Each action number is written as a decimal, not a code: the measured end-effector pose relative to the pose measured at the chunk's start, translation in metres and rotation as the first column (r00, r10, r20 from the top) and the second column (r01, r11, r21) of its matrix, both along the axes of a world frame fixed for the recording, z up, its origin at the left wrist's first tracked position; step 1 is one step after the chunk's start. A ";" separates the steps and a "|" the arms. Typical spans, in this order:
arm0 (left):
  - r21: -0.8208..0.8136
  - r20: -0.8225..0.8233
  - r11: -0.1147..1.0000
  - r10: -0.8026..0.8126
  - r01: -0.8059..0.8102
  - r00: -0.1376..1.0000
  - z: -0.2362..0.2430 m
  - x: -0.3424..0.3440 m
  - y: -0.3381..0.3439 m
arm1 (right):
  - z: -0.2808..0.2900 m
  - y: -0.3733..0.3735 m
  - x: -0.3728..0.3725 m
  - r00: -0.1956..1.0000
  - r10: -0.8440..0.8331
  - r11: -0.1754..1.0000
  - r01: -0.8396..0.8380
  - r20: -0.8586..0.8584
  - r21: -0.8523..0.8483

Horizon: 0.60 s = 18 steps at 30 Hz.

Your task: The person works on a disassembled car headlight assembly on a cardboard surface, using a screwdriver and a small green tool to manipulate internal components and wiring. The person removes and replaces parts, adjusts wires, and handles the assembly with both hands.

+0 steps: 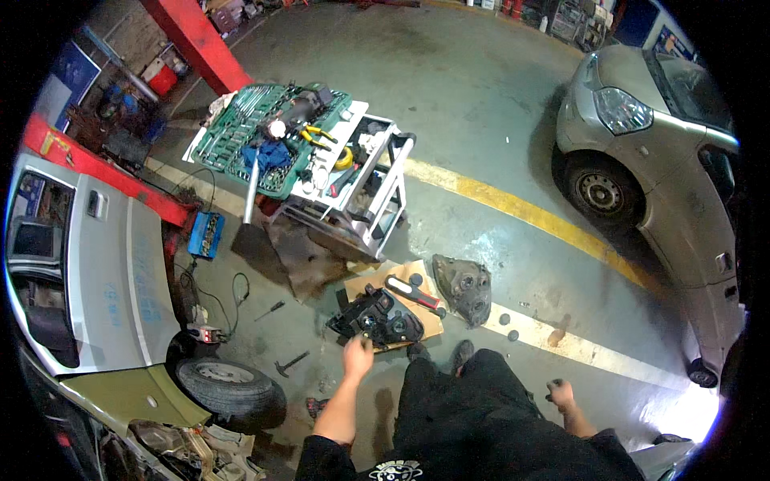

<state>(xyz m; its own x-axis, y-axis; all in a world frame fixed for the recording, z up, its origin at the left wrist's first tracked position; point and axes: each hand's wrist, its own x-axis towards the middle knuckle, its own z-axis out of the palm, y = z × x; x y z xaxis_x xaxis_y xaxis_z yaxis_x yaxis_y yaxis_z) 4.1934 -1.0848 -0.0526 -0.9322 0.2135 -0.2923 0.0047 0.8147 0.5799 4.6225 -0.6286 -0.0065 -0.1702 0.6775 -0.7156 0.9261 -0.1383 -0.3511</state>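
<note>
My left hand [358, 357] is closed just at the near edge of a black headlight housing [378, 319]; what its fingers hold, if anything, is too small to make out. Out to the right, away from the parts, my right hand [560, 394] is curled round a small dark thing that I cannot make out. The housing lies on a flat piece of cardboard [370, 279]. Across that sheet rests a red, black and white handheld lamp or tool [413, 295]. A second, dusty headlight unit [465, 290] sits on the floor to its right.
Small round dark caps [512, 336] lie on the floor. A hammer [292, 364], a screwdriver [270, 311] and a loose wheel [228, 386] are at left. Ahead stands a tool cart [383, 188] with a green socket set [228, 144]. A silver car [674, 152] is at right.
</note>
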 end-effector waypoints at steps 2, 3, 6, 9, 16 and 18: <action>0.114 -0.118 0.993 0.012 0.001 0.993 0.022 -0.045 0.022 | 0.012 0.008 -0.052 0.972 0.235 0.972 -0.236 -0.020 -0.006; 0.219 -0.150 0.976 0.048 -0.014 0.988 0.039 -0.060 0.035 | 0.021 0.019 -0.078 0.946 0.319 0.948 -0.319 -0.054 -0.009; 0.403 -0.057 0.899 0.211 -0.171 0.976 0.072 -0.057 0.044 | 0.042 0.041 -0.153 0.900 0.426 0.904 -0.420 -0.097 0.075; 0.285 0.135 0.904 0.290 -0.318 0.947 0.052 0.000 -0.008 | 0.056 0.040 -0.254 0.846 0.516 0.856 -0.506 -0.131 0.101; -0.440 0.421 0.686 0.727 -0.579 0.542 -0.004 0.285 -0.137 | -0.017 0.048 -0.344 0.622 0.772 0.625 -0.780 -0.130 -0.028; -0.444 0.455 0.599 0.792 -0.667 0.408 -0.001 0.337 -0.132 | -0.040 0.044 -0.374 0.474 0.879 0.473 -0.881 -0.062 -0.033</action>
<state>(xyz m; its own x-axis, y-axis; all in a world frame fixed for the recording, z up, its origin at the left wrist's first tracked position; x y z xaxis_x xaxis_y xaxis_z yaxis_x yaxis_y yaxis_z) 4.5306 -1.2163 -0.0532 -0.3401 -0.5745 -0.7445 -0.9030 0.4205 0.0880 4.2482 -0.5848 -0.0463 -0.6770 0.1205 -0.7260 0.5606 0.7236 -0.4027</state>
